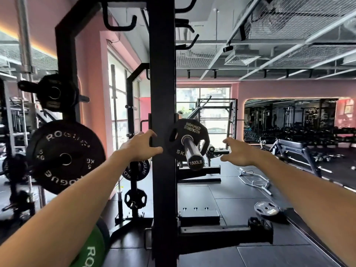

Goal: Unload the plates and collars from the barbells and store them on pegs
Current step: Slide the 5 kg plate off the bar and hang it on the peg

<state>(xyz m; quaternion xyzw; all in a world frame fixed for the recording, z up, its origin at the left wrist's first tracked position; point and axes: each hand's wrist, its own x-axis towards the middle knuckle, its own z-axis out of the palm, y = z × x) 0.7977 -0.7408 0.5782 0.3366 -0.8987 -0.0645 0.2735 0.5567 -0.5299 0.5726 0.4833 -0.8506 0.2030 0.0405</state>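
Note:
A black 5 kg Hammer Strength plate [187,139] sits on the barbell sleeve [192,151], whose end cap reads 1500LB and points at me. My left hand [140,146] is open, fingers spread, just left of the plate and in front of the black rack upright [163,112]. My right hand [238,152] is open too, a short way to the right of the sleeve, touching nothing. On pegs at the left hang a black Rogue 5 kg plate [65,157] and a smaller black plate [55,92]. I see no collar on the sleeve.
A green Rogue plate [92,247] is at the bottom left. Small plates [135,198] hang on a farther rack. A grey plate [266,209] and a curved bar [254,180] lie on the black floor at the right. A bench [294,146] stands beyond.

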